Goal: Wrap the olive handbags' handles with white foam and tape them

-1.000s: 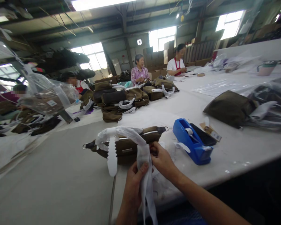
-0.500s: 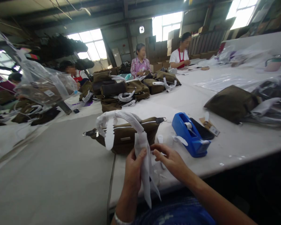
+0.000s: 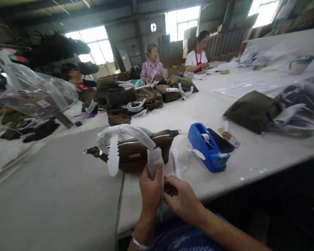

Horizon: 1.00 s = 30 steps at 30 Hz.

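An olive-brown handbag (image 3: 157, 141) with a zipped top stands on the table before me, its handle (image 3: 138, 132) wrapped in white tissue. From the handle hangs a white toothed strip (image 3: 113, 157). My left hand (image 3: 151, 190) is closed around a folded piece of white wrapping paper (image 3: 154, 158) at the bag's front right. The fingers of my right hand (image 3: 184, 198) are curled and pinch the paper's lower right edge; the fingertips are partly hidden. Another white toothed strip (image 3: 176, 163) lies just beyond the right hand.
A blue tape dispenser (image 3: 208, 150) stands to the right, beside a dark flat object (image 3: 219, 140) and a cardboard tag (image 3: 233, 141). More olive bags (image 3: 134, 96) are piled at the back; another bag (image 3: 253, 111) lies right. Co-workers (image 3: 152, 64) are across the table.
My right hand has moved in and down to the paper, its fingers now curled at the edge. Less of the paper's loose lower end shows. The view has shifted slightly.
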Each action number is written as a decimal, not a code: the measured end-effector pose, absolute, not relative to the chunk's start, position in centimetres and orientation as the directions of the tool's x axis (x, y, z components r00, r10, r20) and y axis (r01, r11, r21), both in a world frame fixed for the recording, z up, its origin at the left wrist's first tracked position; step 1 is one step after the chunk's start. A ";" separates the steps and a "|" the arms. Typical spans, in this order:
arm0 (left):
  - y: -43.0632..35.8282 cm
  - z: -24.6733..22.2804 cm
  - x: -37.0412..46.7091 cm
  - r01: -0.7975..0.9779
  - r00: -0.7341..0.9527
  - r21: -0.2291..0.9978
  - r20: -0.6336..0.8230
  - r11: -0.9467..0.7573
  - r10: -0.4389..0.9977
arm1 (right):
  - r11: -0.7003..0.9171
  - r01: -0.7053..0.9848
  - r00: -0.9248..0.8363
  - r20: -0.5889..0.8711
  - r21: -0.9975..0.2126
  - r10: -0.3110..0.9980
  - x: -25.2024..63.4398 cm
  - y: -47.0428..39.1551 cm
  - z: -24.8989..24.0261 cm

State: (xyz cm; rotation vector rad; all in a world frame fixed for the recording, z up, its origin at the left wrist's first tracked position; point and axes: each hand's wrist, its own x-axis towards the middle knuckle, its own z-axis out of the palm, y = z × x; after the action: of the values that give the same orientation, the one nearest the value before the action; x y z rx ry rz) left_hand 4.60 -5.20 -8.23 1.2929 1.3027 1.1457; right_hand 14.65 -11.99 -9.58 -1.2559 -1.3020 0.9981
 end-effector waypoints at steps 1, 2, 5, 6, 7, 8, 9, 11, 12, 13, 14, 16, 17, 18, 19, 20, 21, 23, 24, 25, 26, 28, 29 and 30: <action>-5.1 -8.3 4.5 0.146 -0.013 0.989 0.006 -0.004 1.000 | 0.063 0.039 0.026 0.064 -0.997 0.998 14.7 -12.2 -9.4; -5.0 -8.3 4.5 0.156 -0.015 0.988 0.007 -0.005 1.000 | 0.009 -0.039 -0.005 0.010 -0.999 1.000 14.8 -12.4 -9.2; -4.9 -8.1 4.0 0.084 0.052 0.995 -0.059 0.055 0.997 | -0.088 -0.120 0.007 -0.090 -0.989 0.996 15.1 -12.2 -9.2; -5.0 -8.1 3.7 0.017 0.091 0.995 -0.099 0.097 0.991 | -0.106 -0.133 0.017 -0.109 -0.986 0.994 15.2 -12.0 -9.4; -5.2 -8.1 3.3 -0.063 0.130 0.987 -0.141 0.150 0.982 | -0.121 -0.153 0.022 -0.125 -0.981 0.992 15.3 -11.8 -9.6; -5.6 -8.1 2.8 -0.143 0.160 0.970 -0.174 0.198 0.972 | -0.133 -0.179 0.023 -0.139 -0.975 0.990 15.4 -11.6 -9.9; -6.0 -8.2 2.3 -0.202 0.183 0.951 -0.197 0.233 0.963 | -0.141 -0.205 0.025 -0.149 -0.969 0.989 15.4 -11.4 -10.2; -7.3 -8.7 1.2 -0.221 0.215 0.938 -0.218 0.265 0.952 | -0.144 -0.246 0.043 -0.159 -0.958 0.986 15.4 -11.1 -10.5; -8.1 -8.9 0.8 -0.194 0.222 0.944 -0.224 0.269 0.949 | -0.142 -0.260 0.051 -0.161 -0.955 0.986 15.3 -11.0 -10.5; -8.7 -9.2 0.5 -0.160 0.221 0.950 -0.232 0.270 0.947 | -0.142 -0.265 0.049 -0.161 -0.954 0.986 15.2 -11.0 -10.4; -9.4 -9.5 0.3 -0.132 0.204 0.953 -0.243 0.273 0.948 | -0.141 -0.256 0.033 -0.155 -0.956 0.987 15.2 -11.0 -10.2; -10.2 -10.0 0.1 -0.111 0.132 0.954 -0.262 0.277 0.956 | -0.103 -0.173 -0.008 -0.104 -0.979 0.995 15.6 -11.3 -9.3; -10.4 -10.1 0.1 -0.105 0.092 0.956 -0.267 0.275 0.959 | -0.049 -0.079 -0.010 -0.048 -0.996 0.999 16.2 -11.4 -8.8; -10.4 -10.2 0.1 -0.089 0.059 0.958 -0.268 0.272 0.962 | 0.026 0.045 0.019 0.027 -0.999 0.999 17.2 -11.6 -8.2; -10.3 -10.2 0.0 -0.065 0.035 0.961 -0.266 0.268 0.963 | 0.100 0.190 0.084 0.118 -0.977 0.989 18.6 -11.9 -7.6; -10.1 -10.2 0.0 -0.040 0.018 0.965 -0.259 0.260 0.966 | 0.153 0.350 0.171 0.223 -0.924 0.960 20.5 -12.1 -7.1; -9.9 -10.2 0.0 -0.015 0.009 0.968 -0.251 0.251 0.968 | 0.153 0.482 0.300 0.327 -0.863 0.896 22.6 -12.3 -6.7; -9.5 -10.2 0.0 0.016 0.011 0.973 -0.229 0.229 0.973 | 0.011 0.655 0.506 0.449 -0.756 0.736 27.3 -12.5 -6.4; -9.3 -10.2 0.1 0.018 0.020 0.975 -0.220 0.220 0.975 | -0.057 0.690 0.560 0.482 -0.721 0.674 29.5 -12.5 -6.5; -9.2 -10.2 0.2 0.015 0.031 0.977 -0.215 0.215 0.976 | -0.123 0.680 0.608 0.463 -0.723 0.645 31.5 -12.5 -6.8; -9.2 -10.2 0.3 0.010 0.039 0.977 -0.214 0.213 0.976 | -0.169 0.622 0.657 0.391 -0.764 0.645 33.1 -12.4 -7.1; -9.1 -10.4 0.5 0.004 0.052 0.975 -0.221 0.221 0.974 | -0.216 0.498 0.692 0.235 -0.840 0.683 35.1 -12.0 -8.0; -9.1 -10.4 0.6 0.007 0.056 0.973 -0.230 0.230 0.972 | -0.221 0.442 0.686 0.169 -0.869 0.707 35.5 -11.8 -8.5; -9.1 -10.5 0.6 0.014 0.058 0.971 -0.239 0.238 0.969 | -0.218 0.397 0.677 0.124 -0.892 0.726 35.6 -11.6 -8.9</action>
State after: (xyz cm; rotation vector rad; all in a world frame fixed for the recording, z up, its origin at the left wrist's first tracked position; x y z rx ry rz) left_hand 0.60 -9.14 -10.45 1.0630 1.2752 0.9849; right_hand 35.57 -11.61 -8.86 -1.8413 -0.8867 0.3921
